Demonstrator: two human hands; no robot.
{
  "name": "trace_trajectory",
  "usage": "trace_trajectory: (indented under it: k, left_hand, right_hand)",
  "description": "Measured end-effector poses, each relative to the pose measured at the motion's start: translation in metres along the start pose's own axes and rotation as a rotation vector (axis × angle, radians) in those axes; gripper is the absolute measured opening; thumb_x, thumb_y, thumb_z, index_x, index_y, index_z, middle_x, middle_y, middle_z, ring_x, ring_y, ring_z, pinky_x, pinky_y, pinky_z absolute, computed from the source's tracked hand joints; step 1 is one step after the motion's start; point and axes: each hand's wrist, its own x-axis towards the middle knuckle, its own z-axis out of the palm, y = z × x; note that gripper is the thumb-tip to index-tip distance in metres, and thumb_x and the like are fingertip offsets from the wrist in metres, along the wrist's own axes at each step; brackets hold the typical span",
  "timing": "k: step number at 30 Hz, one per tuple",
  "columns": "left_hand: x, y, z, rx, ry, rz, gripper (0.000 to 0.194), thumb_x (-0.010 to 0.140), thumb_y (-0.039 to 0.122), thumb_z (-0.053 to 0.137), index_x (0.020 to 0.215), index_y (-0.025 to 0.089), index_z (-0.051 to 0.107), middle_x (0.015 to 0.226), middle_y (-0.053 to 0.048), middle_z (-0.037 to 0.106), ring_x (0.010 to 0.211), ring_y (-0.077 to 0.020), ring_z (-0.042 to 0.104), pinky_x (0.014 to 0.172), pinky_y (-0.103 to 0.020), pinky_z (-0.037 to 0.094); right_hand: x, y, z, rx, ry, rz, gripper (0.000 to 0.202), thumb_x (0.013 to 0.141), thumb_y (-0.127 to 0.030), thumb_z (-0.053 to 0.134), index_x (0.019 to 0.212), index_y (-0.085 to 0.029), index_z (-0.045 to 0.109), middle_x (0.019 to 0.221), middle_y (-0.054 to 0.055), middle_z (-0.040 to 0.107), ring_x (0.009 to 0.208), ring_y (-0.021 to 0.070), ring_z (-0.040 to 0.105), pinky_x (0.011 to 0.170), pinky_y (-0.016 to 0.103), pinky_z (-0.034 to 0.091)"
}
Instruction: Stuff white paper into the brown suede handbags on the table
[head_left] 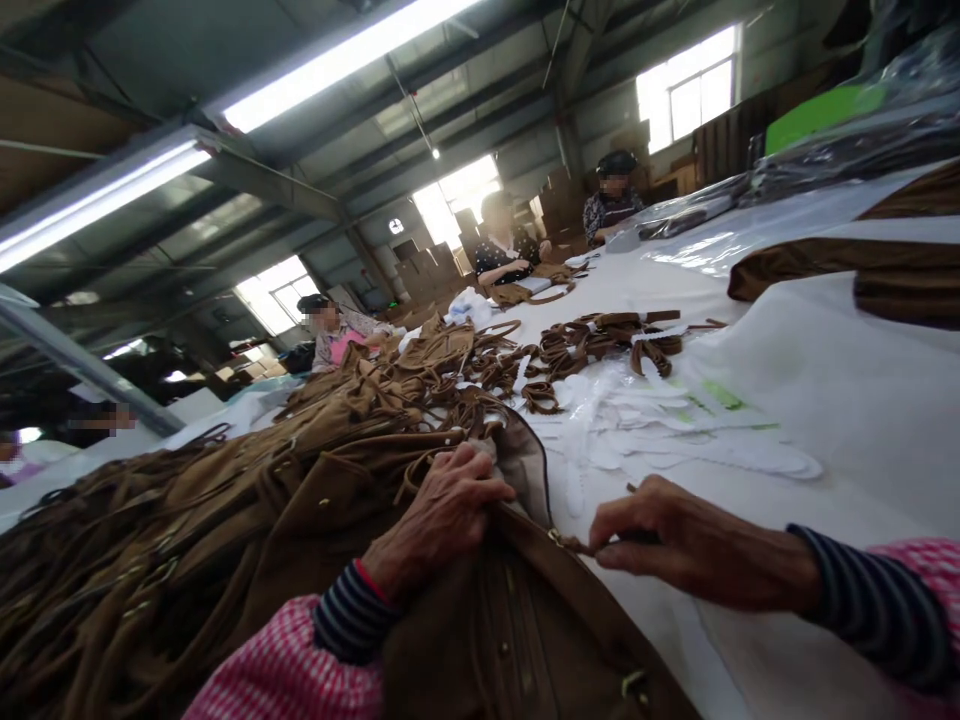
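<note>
A brown fabric bag [442,640] with zips and metal fittings lies in front of me, its pale lining [523,460] showing at the opened top. My left hand [450,505] is closed over the bag's upper edge, fingers curled onto the cloth. To the right, my right hand [667,545] pinches a thin brown strap [576,545] that runs to a small metal ring [555,537] on the bag's edge. Part of that strap is hidden inside my fingers.
A large heap of brown bags [225,520] fills the left side. Bundled brown straps [600,345] and white paper strips [675,440] lie on the white table cover [862,400]. Co-workers sit along the far side, one in a dotted top [510,250]. Plastic-wrapped goods [847,150] are stacked right.
</note>
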Motion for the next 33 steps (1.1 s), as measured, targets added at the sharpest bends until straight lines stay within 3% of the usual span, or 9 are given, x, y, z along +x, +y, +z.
trace_trajectory:
  k: [8,11,13,16,18,20,24,28,33]
  left_hand:
    - [0.029,0.004,0.004,0.108,0.040,-0.005,0.021,0.080,0.008,0.051,0.079,0.021,0.068,0.092,-0.006,0.061,0.100,-0.0252,0.048,0.088,-0.045,0.034]
    - [0.031,0.002,0.005,0.102,0.044,0.018,0.022,0.080,0.007,0.051,0.080,0.021,0.068,0.094,-0.006,0.062,0.101,-0.0257,0.049,0.088,-0.045,0.034]
    - [0.027,0.002,0.004,0.076,0.055,0.059,0.024,0.080,0.007,0.051,0.085,0.022,0.069,0.105,-0.005,0.064,0.108,-0.0262,0.049,0.092,-0.045,0.033]
    - [0.018,0.004,0.003,0.037,0.065,0.109,0.033,0.081,0.005,0.049,0.097,0.025,0.069,0.120,-0.003,0.065,0.121,-0.0258,0.047,0.095,-0.044,0.033]
    - [0.011,0.005,0.004,0.013,0.040,0.108,0.038,0.079,0.005,0.051,0.106,0.026,0.067,0.122,-0.002,0.066,0.126,-0.0255,0.046,0.094,-0.042,0.035]
    - [0.006,0.006,0.005,-0.005,0.019,0.091,0.044,0.077,0.006,0.053,0.113,0.027,0.065,0.123,-0.003,0.066,0.129,-0.0258,0.044,0.093,-0.041,0.036]
    - [0.000,0.003,0.004,-0.016,0.029,0.100,0.045,0.079,0.009,0.057,0.119,0.029,0.064,0.128,-0.002,0.064,0.131,-0.0266,0.043,0.095,-0.040,0.037]
    - [-0.009,-0.002,-0.003,-0.005,0.007,0.097,0.034,0.090,0.021,0.063,0.122,0.033,0.065,0.117,-0.001,0.065,0.113,-0.0239,0.053,0.090,-0.037,0.037]
    - [-0.022,-0.009,0.007,0.061,0.040,0.076,0.041,0.091,0.017,0.064,0.125,0.039,0.064,0.113,0.000,0.064,0.109,-0.0229,0.053,0.091,-0.038,0.034]
  right_hand:
    - [-0.005,0.003,-0.031,0.261,-0.184,0.142,0.029,0.090,-0.040,0.068,0.082,-0.012,0.071,0.052,-0.006,0.046,0.049,0.0070,0.037,0.048,0.021,0.028]
    - [-0.015,0.001,-0.036,0.378,-0.248,0.200,0.032,0.092,-0.043,0.064,0.091,-0.011,0.070,0.055,-0.005,0.053,0.045,0.0065,0.039,0.046,0.021,0.030]
    - [-0.027,-0.004,-0.037,0.373,-0.269,0.187,0.035,0.096,-0.044,0.060,0.095,-0.011,0.071,0.069,0.001,0.063,0.052,0.0088,0.049,0.050,0.022,0.036]
    - [-0.051,-0.010,-0.030,0.076,-0.170,0.037,0.030,0.102,-0.036,0.052,0.100,-0.015,0.074,0.107,0.008,0.069,0.092,0.0169,0.063,0.082,0.030,0.048]
    - [-0.069,-0.008,-0.020,-0.190,-0.079,-0.048,0.025,0.102,-0.035,0.054,0.111,-0.021,0.073,0.126,0.009,0.064,0.114,0.0219,0.057,0.103,0.038,0.042]
    - [-0.083,0.000,-0.007,-0.386,-0.010,-0.092,0.026,0.101,-0.037,0.059,0.122,-0.025,0.068,0.133,0.008,0.061,0.123,0.0246,0.052,0.110,0.043,0.037]
    - [-0.090,0.027,0.001,-0.536,0.077,-0.117,0.017,0.102,-0.025,0.055,0.114,-0.023,0.067,0.124,0.006,0.064,0.114,0.0211,0.054,0.102,0.037,0.042]
    - [-0.086,0.059,-0.024,-0.687,0.195,-0.096,0.015,0.102,-0.019,0.053,0.095,-0.019,0.066,0.105,0.006,0.066,0.099,0.0207,0.055,0.090,0.034,0.045]
    - [-0.087,0.086,-0.052,-0.719,0.415,0.060,0.016,0.100,-0.017,0.052,0.090,-0.019,0.065,0.095,0.006,0.065,0.093,0.0218,0.058,0.085,0.035,0.047]
